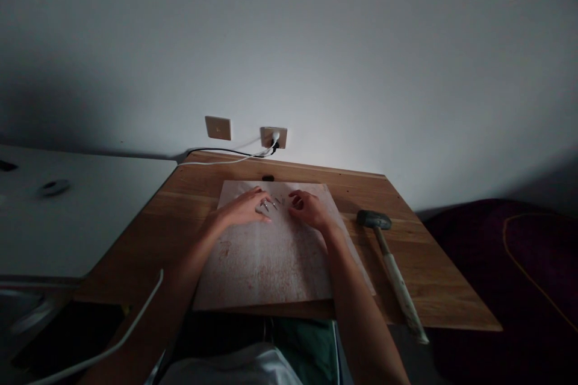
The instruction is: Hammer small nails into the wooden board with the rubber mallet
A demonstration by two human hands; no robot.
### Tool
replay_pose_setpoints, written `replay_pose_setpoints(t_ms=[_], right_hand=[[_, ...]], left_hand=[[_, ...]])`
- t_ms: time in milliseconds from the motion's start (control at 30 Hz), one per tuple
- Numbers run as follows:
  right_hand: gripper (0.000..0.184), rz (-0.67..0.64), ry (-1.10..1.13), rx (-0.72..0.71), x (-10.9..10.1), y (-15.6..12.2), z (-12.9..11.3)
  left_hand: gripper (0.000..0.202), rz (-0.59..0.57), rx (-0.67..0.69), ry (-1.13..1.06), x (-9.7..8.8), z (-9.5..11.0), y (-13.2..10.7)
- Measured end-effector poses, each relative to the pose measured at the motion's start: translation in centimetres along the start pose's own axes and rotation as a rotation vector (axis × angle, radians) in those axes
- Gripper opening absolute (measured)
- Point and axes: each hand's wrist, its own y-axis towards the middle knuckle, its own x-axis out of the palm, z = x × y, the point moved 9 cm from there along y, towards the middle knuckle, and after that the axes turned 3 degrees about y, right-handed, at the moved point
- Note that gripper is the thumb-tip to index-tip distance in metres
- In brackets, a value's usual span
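Note:
Several small metal screws or nails [274, 205] lie on a pale, scuffed board [275, 264] on the wooden table; they are too small to name surely. My left hand [247, 206] rests at their left side, fingers curved and apart, thumb stretched along the board. My right hand [309, 209] is to their right, its fingers bent loosely with a gap to the thumb. Neither hand shows anything gripped. A mallet [374, 219] with a dark head and a pale-wrapped handle lies right of the board, its handle end jutting past the table's front edge.
The wooden table [433, 276] stands against a wall with a socket [274, 137], where white and black cables [221, 162] plug in. A white surface [81, 210] adjoins at left, holding a dark round object [55, 187]. Dark purple fabric [478, 264] lies at right.

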Motion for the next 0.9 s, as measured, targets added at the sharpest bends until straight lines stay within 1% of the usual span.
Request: replay_pose_setpoints(t_ms=[167, 367, 467, 633, 733, 900], right_hand=[[0.043, -0.023, -0.029, -0.025, 0.2, 0.0, -0.6], [0.038, 0.01, -0.07, -0.029, -0.2, 0.1, -0.6], [0.038, 0.005, -0.065, -0.034, 0.1, 0.0, -0.7], [0.042, -0.014, -0.012, -0.077, 0.6, -0.1, -1.5], [0.039, 0.016, -0.017, -0.082, 0.2, 0.0, -1.5], [0.036, 0.075, -0.098, -0.045, -0.3, 0.2, -0.6]], left_hand=[[0.031, 0.003, -0.048, -0.066, 0.3, -0.9, 0.2], [0.033, 0.031, -0.059, -0.088, 0.2, -1.3, 0.2], [0.031, 0.032, -0.064, -0.122, 0.3, -1.3, 0.4], [0.028, 0.028, -0.069, -0.197, 0.4, -1.0, 0.5], [0.026, 0.035, -0.066, -0.228, 0.4, -0.9, 0.6], [0.022, 0.086, -0.058, -0.238, 0.5, -0.9, 0.7]])
